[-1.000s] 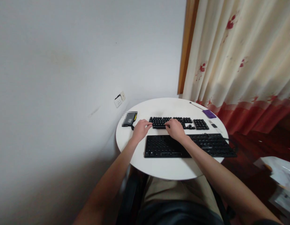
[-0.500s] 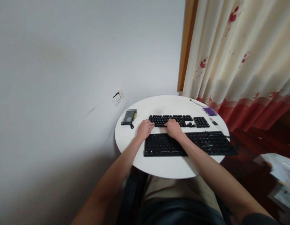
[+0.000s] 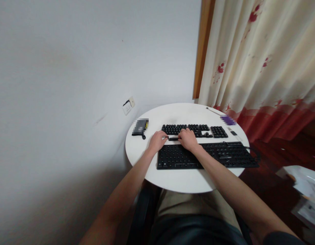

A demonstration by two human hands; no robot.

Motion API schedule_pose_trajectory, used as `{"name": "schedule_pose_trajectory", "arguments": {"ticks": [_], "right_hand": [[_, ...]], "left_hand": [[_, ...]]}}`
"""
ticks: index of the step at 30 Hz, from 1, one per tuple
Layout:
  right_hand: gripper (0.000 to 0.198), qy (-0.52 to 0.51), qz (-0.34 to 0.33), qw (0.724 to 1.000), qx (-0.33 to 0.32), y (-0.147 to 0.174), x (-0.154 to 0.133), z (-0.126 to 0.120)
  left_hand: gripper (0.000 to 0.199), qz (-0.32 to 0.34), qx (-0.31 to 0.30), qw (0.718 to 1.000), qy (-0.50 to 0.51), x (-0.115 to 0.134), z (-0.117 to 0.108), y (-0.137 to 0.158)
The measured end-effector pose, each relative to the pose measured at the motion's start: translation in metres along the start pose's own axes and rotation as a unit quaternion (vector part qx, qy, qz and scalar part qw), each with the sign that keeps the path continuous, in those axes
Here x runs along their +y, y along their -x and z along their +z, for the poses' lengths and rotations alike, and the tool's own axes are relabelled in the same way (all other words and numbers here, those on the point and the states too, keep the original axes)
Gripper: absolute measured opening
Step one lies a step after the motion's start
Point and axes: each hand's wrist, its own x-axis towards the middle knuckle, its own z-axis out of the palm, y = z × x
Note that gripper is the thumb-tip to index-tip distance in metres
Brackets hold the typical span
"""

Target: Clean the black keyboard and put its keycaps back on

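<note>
Worktop [image 3: 185, 182]: round and white, against the pale wall [image 3: 70, 68] on the left.
Left hand [image 3: 157, 140]: thumb and fingertips drawn close together at a small dark piece [image 3: 167, 137]; whether they grip it I cannot tell.
Right hand [image 3: 188, 139]: fingers bent, fingertips at the right end of the long black bar [image 3: 174, 139]; I cannot tell whether they are clamped on it.
Between the hands: the bar lies crosswise, the two hands apart from each other.
Loose keycaps [image 3: 172, 129]: set out in rows just beyond the hands, with white worktop showing through a gap on the right side.
Number block [image 3: 219, 132]: a separate cluster of dark keycaps, right of those rows.
Keyboard base [image 3: 176, 157]: black, stripped of keycaps, on the near side, partly under the right forearm [image 3: 223, 173].
Cable [image 3: 254, 154]: dark, looped at the base's right end.
Far left: a dark item [image 3: 140, 126], blurred, with a yellow patch.
Far right: a purple item [image 3: 228, 120], blurred, beside a thin stick [image 3: 213, 111]; a small black-and-pale tool [image 3: 233, 132] lies nearer.
Beyond the worktop, right: a cream curtain [image 3: 239, 61] with red flowers and a red hem.
</note>
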Motion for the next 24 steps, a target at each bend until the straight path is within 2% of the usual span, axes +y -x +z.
{"name": "schedule_pose_trajectory", "arguments": {"ticks": [17, 24], "right_hand": [[0.007, -0.036, -0.003, 0.999, -0.026, -0.001, 0.003, 0.000], [0.005, -0.047, 0.002, 0.999, -0.028, 0.000, 0.003, 0.000]], "left_hand": [[0.007, -0.095, -0.013, 0.990, 0.102, 0.006, -0.007, 0.005], [0.015, -0.125, 0.030, 0.979, 0.156, 0.018, -0.026, 0.015]]}}
